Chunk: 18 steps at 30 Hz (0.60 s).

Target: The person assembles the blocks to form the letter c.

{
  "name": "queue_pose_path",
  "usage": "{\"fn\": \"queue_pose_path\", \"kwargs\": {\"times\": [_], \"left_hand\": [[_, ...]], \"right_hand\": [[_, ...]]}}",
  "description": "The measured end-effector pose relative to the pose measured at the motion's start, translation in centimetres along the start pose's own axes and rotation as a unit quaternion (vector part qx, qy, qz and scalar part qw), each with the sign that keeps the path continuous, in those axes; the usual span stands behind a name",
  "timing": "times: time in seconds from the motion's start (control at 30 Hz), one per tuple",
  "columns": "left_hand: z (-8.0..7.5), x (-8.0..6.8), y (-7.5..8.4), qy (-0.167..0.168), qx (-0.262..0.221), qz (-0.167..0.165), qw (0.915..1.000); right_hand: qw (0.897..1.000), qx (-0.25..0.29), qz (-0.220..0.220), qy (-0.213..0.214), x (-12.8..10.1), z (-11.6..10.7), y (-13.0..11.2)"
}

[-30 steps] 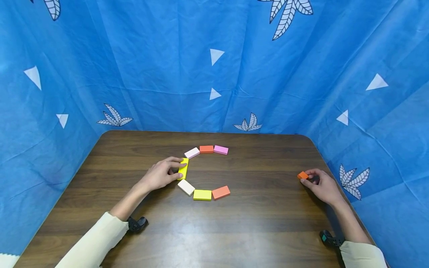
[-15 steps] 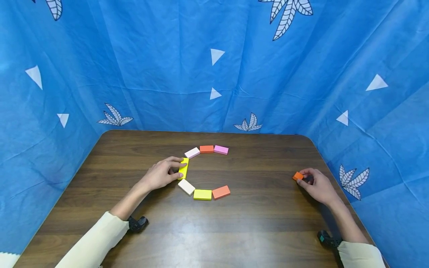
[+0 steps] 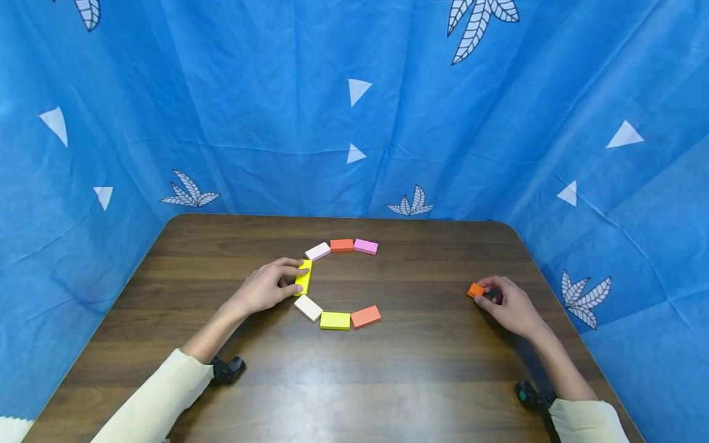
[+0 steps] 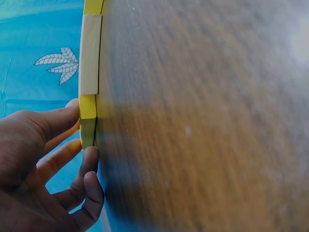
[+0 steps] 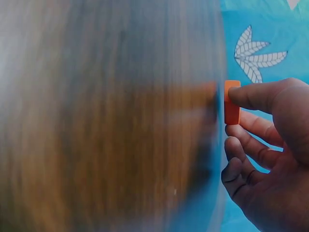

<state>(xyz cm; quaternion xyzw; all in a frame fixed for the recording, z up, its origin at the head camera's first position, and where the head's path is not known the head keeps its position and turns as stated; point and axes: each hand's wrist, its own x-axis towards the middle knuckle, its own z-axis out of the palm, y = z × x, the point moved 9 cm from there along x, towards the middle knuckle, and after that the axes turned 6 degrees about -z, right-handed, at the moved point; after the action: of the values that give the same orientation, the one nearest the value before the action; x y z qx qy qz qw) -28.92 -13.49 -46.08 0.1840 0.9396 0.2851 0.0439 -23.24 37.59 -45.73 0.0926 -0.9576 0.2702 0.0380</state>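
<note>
Blocks on the table (image 3: 388, 369) total eight: seven form a C-shaped arc near the table centre, one sits apart toward the right edge. Arc count: two yellow, two orange, one pink, two pale cream or pale pink.

Left hand (image 3: 266, 288) pinches the upright yellow block (image 3: 303, 277) between thumb and fingers at the arc's left side.

Right hand (image 3: 506, 303) holds the small orange block (image 3: 474, 290) in a narrow fingertip grip near the right edge.

Both wrist views are blurred, and each shows its held block edge-on only. Sleeves are cut off at the frame bottom.
</note>
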Motion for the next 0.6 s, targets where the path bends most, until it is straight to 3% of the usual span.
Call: {"fn": "queue_pose_path", "kwargs": {"times": [0.37,0.6], "left_hand": [[0.1,0.0,0.0,-0.004,0.003,-0.005,1.0],[-0.1,0.1,0.1,-0.005,0.004,-0.006,1.0]], "right_hand": [[1.0,-0.003,-0.02,-0.006,0.5,1.3,-2.1],[1.0,0.022,-0.013,-0.016,0.9,2.1,-3.1]]}}
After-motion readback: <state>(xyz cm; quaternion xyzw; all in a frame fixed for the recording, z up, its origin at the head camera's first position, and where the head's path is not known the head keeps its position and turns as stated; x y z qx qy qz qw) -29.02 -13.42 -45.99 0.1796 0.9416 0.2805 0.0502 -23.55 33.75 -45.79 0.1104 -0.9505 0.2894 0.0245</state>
